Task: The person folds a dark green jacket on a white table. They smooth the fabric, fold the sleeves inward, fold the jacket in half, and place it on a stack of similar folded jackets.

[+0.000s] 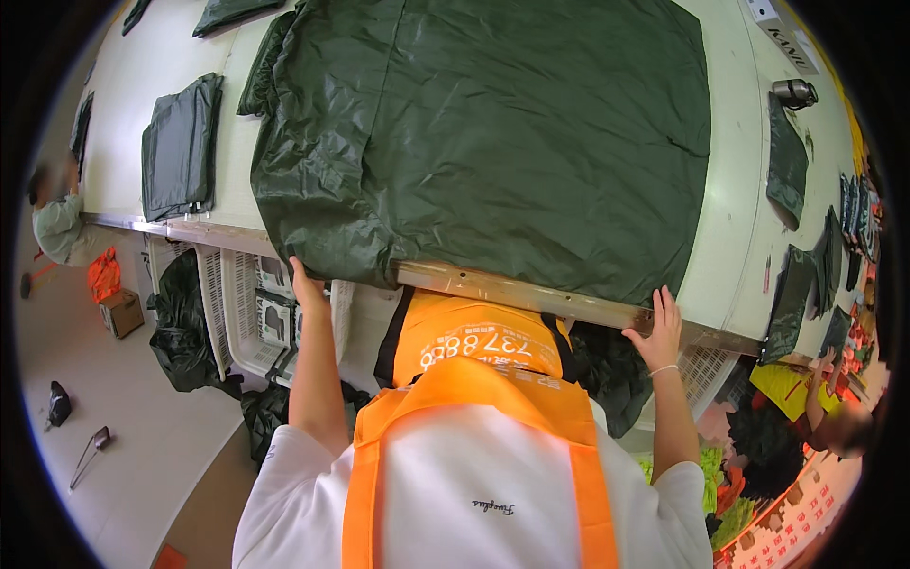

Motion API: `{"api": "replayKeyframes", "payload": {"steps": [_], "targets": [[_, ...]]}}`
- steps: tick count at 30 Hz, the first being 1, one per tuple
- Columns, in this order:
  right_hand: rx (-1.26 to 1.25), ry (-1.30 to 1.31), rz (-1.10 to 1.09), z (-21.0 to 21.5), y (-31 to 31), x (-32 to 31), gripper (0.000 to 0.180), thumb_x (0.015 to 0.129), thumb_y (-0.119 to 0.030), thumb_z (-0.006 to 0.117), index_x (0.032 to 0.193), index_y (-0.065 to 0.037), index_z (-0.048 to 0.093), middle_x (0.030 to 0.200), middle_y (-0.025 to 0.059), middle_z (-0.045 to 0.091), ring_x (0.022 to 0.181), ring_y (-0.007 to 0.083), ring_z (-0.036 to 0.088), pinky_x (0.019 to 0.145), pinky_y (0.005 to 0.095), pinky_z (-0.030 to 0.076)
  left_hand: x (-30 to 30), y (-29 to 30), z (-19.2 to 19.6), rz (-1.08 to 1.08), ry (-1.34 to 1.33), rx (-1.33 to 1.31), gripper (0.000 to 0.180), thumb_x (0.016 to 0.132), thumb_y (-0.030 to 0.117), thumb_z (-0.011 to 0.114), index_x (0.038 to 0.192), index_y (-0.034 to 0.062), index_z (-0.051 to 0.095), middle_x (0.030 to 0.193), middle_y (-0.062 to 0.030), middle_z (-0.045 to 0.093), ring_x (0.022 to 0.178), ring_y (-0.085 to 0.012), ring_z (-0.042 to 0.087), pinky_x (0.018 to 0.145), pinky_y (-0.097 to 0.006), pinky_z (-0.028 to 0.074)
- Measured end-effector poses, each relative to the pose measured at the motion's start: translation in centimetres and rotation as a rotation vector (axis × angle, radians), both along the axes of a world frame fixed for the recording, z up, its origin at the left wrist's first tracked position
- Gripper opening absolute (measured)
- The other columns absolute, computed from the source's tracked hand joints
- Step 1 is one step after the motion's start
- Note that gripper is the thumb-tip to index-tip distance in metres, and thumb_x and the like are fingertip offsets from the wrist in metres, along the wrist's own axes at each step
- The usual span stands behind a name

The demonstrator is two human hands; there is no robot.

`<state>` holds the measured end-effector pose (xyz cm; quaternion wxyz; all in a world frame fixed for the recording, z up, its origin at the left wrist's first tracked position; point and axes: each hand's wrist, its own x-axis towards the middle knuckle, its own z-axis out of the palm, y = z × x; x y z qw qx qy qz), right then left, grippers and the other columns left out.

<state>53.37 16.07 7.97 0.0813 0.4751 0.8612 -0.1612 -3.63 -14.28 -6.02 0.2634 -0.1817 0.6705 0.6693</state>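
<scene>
A large piece of dark green, shiny waterproof fabric [531, 133] lies spread over the pale table, with creases across it. Its left near corner hangs over the table's front edge, and my left hand [309, 286] is closed on that hanging border; some of its fingers are hidden. At the near right corner of the fabric, my right hand [659, 332] rests by the table edge. Its fingers are stretched and apart, with the fingertips at the fabric's border. Whether the fabric has one layer or several, I cannot tell.
Folded dark green pieces [182, 147] lie on the table at left, others [789, 156] at right near a metal flask [794, 93] and a white box [783, 36]. White plastic baskets [242, 322] stand under the table's edge. Other people [59, 223] work at both sides.
</scene>
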Motion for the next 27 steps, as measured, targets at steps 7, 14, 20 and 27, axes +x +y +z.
{"api": "replayKeyframes", "payload": {"steps": [7,14,20,27], "targets": [[0.053,0.111,0.132,-1.1,-0.4,5.1,0.031,0.069,-0.003,0.069,0.096,-0.006,0.056,0.103,0.0114,0.055,0.110,0.0338,0.050,0.094,0.0440,0.037,-0.7,-7.0,7.2,-0.209,-0.175,-0.228,0.056,0.093,0.046,0.049,0.110,-0.0071,0.055,0.098,-0.0123,0.059,0.087,-0.0232,0.053,0.078,-0.035,0.042],[-0.136,0.566,-0.442,5.9,12.9,4.6,0.006,0.092,-0.009,0.055,0.090,-0.003,0.053,0.080,-0.0021,0.051,0.078,0.0084,0.049,0.074,0.0219,0.042,-7.9,1.9,23.3,-0.484,-0.128,0.288,0.048,0.099,0.033,0.039,0.129,-0.0043,0.043,0.130,-0.0149,0.051,0.118,-0.0269,0.051,0.101,-0.041,0.039],[-0.146,1.065,-0.717,5.6,32.5,-3.1,0.062,0.092,-0.041,0.055,0.137,-0.005,0.034,0.116,0.0091,0.059,0.106,0.0158,0.054,0.097,0.0357,0.038,-18.3,20.4,29.6,-0.514,0.670,0.337,0.060,0.098,0.045,0.032,0.126,-0.0049,0.049,0.130,-0.0142,0.053,0.119,-0.0244,0.050,0.104,-0.038,0.035],[-0.516,0.730,-0.890,-4.0,29.4,-0.8,0.063,0.085,-0.055,0.058,0.124,-0.006,0.051,0.101,0.0035,0.063,0.086,0.0084,0.055,0.074,0.0239,0.042,-18.5,20.1,9.6,-0.717,0.896,-0.471,0.059,0.087,0.041,0.060,0.128,0.0001,0.051,0.128,-0.0152,0.054,0.114,-0.0224,0.053,0.098,-0.034,0.037]]}}
